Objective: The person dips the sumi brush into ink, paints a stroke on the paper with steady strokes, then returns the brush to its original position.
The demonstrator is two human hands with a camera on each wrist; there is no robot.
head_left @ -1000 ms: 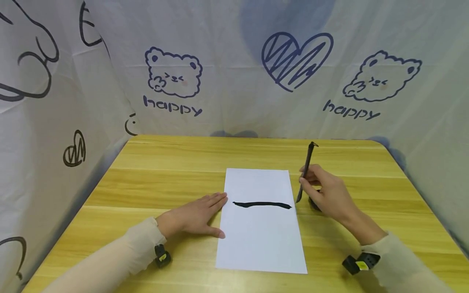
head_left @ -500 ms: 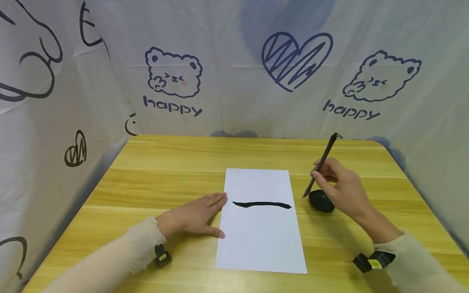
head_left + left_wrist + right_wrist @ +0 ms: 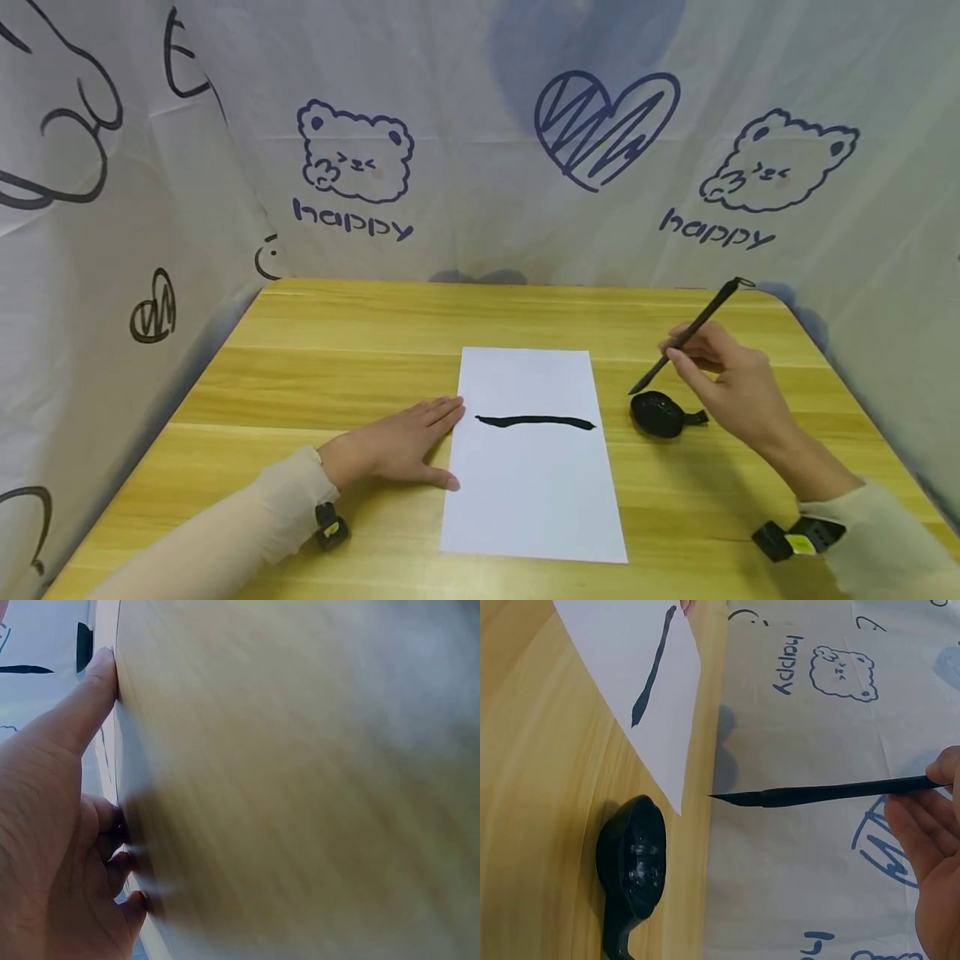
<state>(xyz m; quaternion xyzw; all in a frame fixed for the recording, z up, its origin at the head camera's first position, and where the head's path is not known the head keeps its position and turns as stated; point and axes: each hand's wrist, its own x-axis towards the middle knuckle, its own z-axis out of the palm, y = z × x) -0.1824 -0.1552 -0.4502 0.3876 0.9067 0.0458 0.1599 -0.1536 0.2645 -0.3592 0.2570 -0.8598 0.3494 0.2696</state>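
Note:
A sheet of white paper [image 3: 536, 500] lies on the table, with one thick black stroke [image 3: 536, 421] across it. My left hand [image 3: 397, 442] rests flat at the paper's left edge, fingers straight and thumb on the margin; the left wrist view shows this hand [image 3: 60, 810] from the side. Right of the paper, my right hand [image 3: 731, 375] pinches a black writing brush [image 3: 693, 327], tilted with its dark tip down and left. That brush [image 3: 810, 795] points clear of any surface in the right wrist view. Just below its tip sits a small black ink dish [image 3: 657, 414] with a short handle, glossy inside [image 3: 641, 859].
The wooden table [image 3: 337, 333] bears the paper and the dish. Behind it and along the sides hangs a white cloth [image 3: 480, 167] with drawn bears, hearts and lettering. A dark device sits on each wrist.
My right hand has moved right, away from the paper, carrying the brush over beside the ink dish and tilting it further. The dish has come into fuller view. My left hand stays put.

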